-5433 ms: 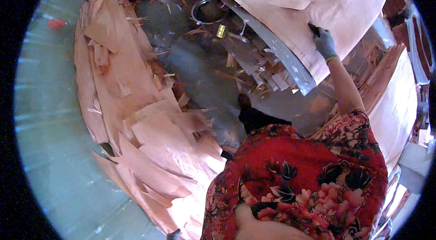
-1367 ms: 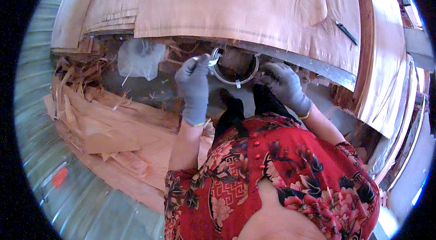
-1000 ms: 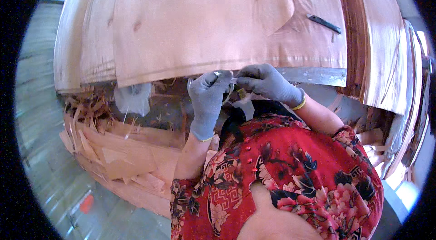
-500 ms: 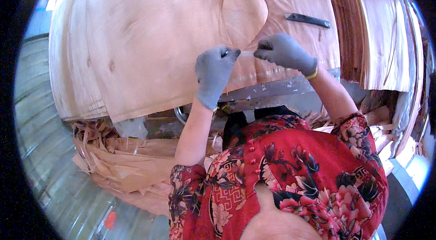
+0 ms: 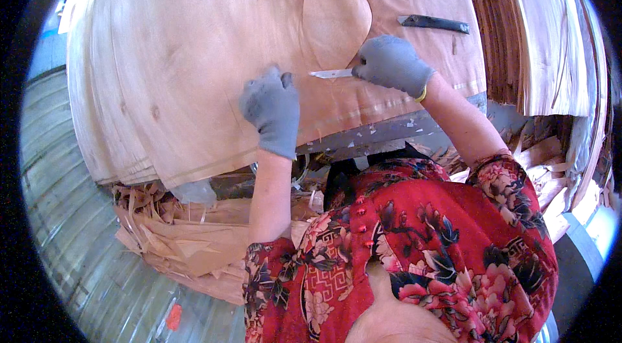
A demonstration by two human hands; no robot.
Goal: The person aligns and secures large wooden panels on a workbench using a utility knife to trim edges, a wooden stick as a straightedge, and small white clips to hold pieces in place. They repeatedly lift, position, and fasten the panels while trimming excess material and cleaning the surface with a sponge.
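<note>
A short, thin white strip [image 5: 332, 74], which looks like tape, is pinched by one end in my right hand [image 5: 392, 67]. Its free end points left, just below a leaf-shaped veneer patch [image 5: 337, 15]. That patch lies on a wide, pale wood veneer sheet [image 5: 194, 51]. My left hand [image 5: 271, 109], also in a grey glove with darkened fingertips, is over the sheet to the left of the strip. Its fingers are curled and slightly blurred; what they hold, if anything, is hidden. A dark-handled utility knife [image 5: 434, 23] lies on the sheet beyond my right hand.
At the right stands another thick stack of veneer [image 5: 551, 32]. Torn veneer scraps [image 5: 188, 239] are heaped below the near edge. Small white bits dot the grey edge [image 5: 382, 132] in front of me. Greenish slatted flooring [image 5: 58, 181] runs along the left.
My hands have moved apart; the strip that was stretched between them now stays only in my right hand. My left hand has shifted left and slightly toward me.
</note>
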